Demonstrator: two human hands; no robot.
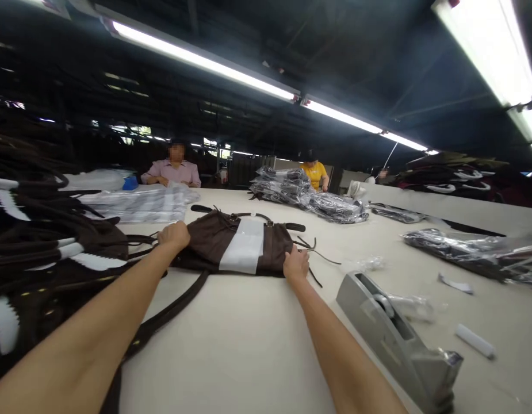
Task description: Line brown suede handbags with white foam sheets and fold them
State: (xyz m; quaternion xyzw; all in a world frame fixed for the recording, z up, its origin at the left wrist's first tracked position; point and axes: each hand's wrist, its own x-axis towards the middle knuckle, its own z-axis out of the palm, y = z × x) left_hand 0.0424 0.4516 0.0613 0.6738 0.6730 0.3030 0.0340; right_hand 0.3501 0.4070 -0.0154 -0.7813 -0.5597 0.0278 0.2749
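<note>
A dark brown handbag lies flat on the pale table in front of me, a white paper band wrapped across its middle. My left hand is closed on the bag's left end, its fingertips partly hidden. At the right end, my right hand grips the edge with bent fingers, beside thin dark cords. A long brown strap runs from the bag's lower left towards me, passing behind my left forearm.
Brown bags are heaped at the left. A grey tape dispenser and a white roll sit at the right. Plastic-wrapped bags and clear plastic sleeves lie farther back. People in pink and yellow are across the table.
</note>
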